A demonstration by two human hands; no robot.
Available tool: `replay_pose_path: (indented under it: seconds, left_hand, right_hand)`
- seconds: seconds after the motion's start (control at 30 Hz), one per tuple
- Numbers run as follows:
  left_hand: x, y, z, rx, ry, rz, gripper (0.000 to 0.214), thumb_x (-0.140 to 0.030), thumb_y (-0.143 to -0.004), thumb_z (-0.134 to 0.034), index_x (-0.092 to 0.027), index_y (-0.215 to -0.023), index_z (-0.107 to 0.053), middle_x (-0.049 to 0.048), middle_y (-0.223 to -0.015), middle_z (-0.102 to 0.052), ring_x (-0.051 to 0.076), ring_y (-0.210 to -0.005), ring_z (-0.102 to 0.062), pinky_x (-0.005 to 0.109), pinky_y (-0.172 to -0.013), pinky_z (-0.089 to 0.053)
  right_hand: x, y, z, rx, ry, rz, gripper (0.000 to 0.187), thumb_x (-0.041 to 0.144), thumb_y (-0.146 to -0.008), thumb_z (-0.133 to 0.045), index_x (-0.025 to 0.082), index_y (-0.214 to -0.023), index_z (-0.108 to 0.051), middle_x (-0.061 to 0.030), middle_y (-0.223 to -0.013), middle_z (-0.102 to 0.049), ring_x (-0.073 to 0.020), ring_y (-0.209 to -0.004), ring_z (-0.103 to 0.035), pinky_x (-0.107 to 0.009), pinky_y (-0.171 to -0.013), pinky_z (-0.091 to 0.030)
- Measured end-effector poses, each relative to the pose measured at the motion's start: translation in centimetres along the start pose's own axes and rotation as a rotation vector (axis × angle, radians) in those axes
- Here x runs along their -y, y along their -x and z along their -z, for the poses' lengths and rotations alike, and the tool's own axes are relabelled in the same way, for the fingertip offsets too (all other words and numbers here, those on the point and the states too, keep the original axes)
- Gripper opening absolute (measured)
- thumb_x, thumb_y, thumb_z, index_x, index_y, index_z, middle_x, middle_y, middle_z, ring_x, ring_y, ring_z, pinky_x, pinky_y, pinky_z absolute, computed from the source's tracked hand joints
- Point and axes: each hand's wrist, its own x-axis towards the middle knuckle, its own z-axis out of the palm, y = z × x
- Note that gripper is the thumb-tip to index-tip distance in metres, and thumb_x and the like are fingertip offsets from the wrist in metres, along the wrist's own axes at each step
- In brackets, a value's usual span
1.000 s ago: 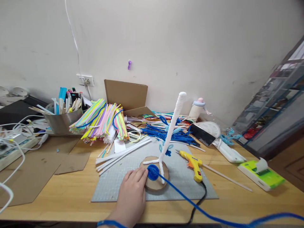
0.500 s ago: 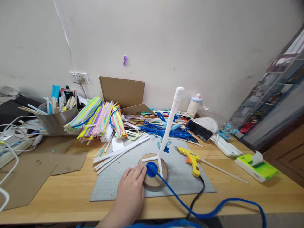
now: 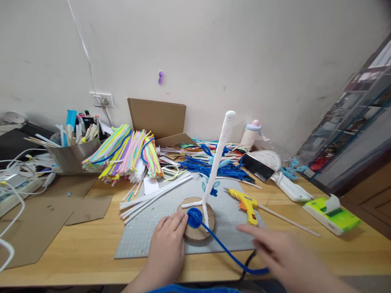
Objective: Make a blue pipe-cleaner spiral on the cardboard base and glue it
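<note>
A coil of blue pipe cleaner [image 3: 194, 217] lies on a round cardboard disc [image 3: 195, 236]. Beside the coil, a tall white fuzzy-wrapped stem [image 3: 218, 158] rises from the disc on spread white feet, leaning right. My left hand [image 3: 168, 236] rests at the disc's left edge, fingers together, fingertips against the coil; its thumb is hidden. From the coil the blue strand trails right and disappears at my right hand [image 3: 281, 248]. That hand is smeared by motion, index finger pointing left; whether it grips the strand I cannot make out. A yellow glue gun [image 3: 247, 205] lies just beyond it.
Under the disc is a grey cutting mat [image 3: 137, 240]. White pipe cleaners [image 3: 152, 199] lie at left, coloured bundles [image 3: 131, 154] behind. Blue pipe cleaners [image 3: 226, 169], a phone [image 3: 258, 167] and a green tissue pack [image 3: 332, 213] stand further right. Cardboard sheets [image 3: 33, 228] cover the left.
My right hand has come into view from the lower right, over the blue strand. The strand's far end is now out of sight. My left hand stays at the coil.
</note>
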Motion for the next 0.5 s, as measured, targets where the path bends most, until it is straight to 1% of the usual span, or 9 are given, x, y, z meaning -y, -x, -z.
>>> replay_pose_path:
  seconds: [0.03,0.07,0.13,0.2,0.27,0.33,0.43,0.5]
  left_hand:
    - [0.0,0.0,0.0,-0.002,-0.001,-0.003,0.053,-0.002,-0.075,-0.040,-0.019,-0.122,-0.058,0.0045,-0.125,-0.060,0.021,-0.113,-0.053,0.040,-0.098,-0.038]
    - [0.1,0.0,-0.1,-0.004,-0.001,-0.007,0.053,-0.002,-0.075,-0.040,-0.018,-0.122,-0.058,0.0045,-0.125,-0.060,0.022,-0.113,-0.053,0.040,-0.097,-0.038]
    - [0.2,0.0,-0.2,-0.008,-0.002,-0.017,0.053,-0.003,-0.074,-0.041,-0.018,-0.121,-0.058,0.0043,-0.124,-0.061,0.022,-0.113,-0.054,0.040,-0.096,-0.039]
    - [0.3,0.0,-0.2,-0.006,0.000,-0.023,0.053,-0.003,-0.073,-0.041,-0.018,-0.121,-0.059,0.0037,-0.124,-0.061,0.022,-0.112,-0.054,0.040,-0.096,-0.039]
    - [0.4,0.0,-0.3,-0.008,0.000,-0.023,0.053,-0.003,-0.073,-0.041,-0.018,-0.121,-0.058,0.0034,-0.124,-0.061,0.021,-0.111,-0.054,0.039,-0.096,-0.039]
    - [0.4,0.0,-0.4,-0.018,0.002,-0.026,0.053,-0.004,-0.074,-0.041,-0.018,-0.121,-0.058,0.0030,-0.125,-0.060,0.021,-0.112,-0.054,0.039,-0.097,-0.039]
    - [0.5,0.0,-0.5,-0.040,0.005,-0.036,0.052,-0.004,-0.074,-0.041,-0.019,-0.121,-0.059,0.0029,-0.124,-0.061,0.021,-0.111,-0.054,0.039,-0.096,-0.039]
    - [0.5,0.0,-0.6,-0.050,0.006,-0.042,0.053,-0.003,-0.073,-0.041,-0.018,-0.120,-0.059,0.0033,-0.124,-0.061,0.021,-0.111,-0.054,0.039,-0.096,-0.039]
  right_hand:
    - [1.2,-1.2,-1.0,0.067,-0.012,0.026,0.036,0.023,-0.083,-0.051,0.035,-0.115,-0.060,-0.0010,-0.094,-0.071,-0.0191,-0.079,-0.065,-0.029,-0.069,-0.049]
    - [2.4,-2.3,-2.1,0.137,-0.021,0.054,0.043,0.019,-0.083,-0.045,0.034,-0.121,-0.056,-0.0018,-0.095,-0.071,-0.0201,-0.079,-0.066,-0.030,-0.068,-0.048]
    - [4.2,-3.9,-3.8,0.135,-0.012,0.011,0.048,0.014,-0.081,-0.040,0.032,-0.123,-0.054,-0.0021,-0.093,-0.072,-0.0215,-0.080,-0.067,-0.030,-0.069,-0.047]
    - [5.0,-4.7,-4.9,0.134,-0.002,-0.023,0.047,0.013,-0.079,-0.040,0.032,-0.119,-0.057,-0.0012,-0.089,-0.072,-0.0228,-0.081,-0.067,-0.030,-0.068,-0.045]
    - [5.0,-4.9,-5.2,0.132,-0.015,-0.039,0.042,0.015,-0.080,-0.039,0.033,-0.112,-0.059,0.0001,-0.085,-0.072,-0.0232,-0.081,-0.067,-0.030,-0.067,-0.043]
    - [4.8,-5.0,-5.0,0.119,-0.065,-0.050,0.034,0.018,-0.083,-0.038,0.031,-0.104,-0.061,0.0006,-0.082,-0.071,-0.0226,-0.080,-0.066,-0.029,-0.066,-0.042]
    - [5.3,-5.0,-4.5,0.055,-0.215,-0.038,0.025,0.025,-0.088,-0.037,0.026,-0.093,-0.061,-0.0013,-0.083,-0.068,-0.0200,-0.079,-0.064,-0.028,-0.068,-0.043]
    - [6.1,-5.1,-4.5,0.014,-0.325,0.007,0.022,0.029,-0.089,-0.039,0.023,-0.094,-0.059,-0.0026,-0.085,-0.066,-0.0177,-0.077,-0.061,-0.027,-0.068,-0.044]
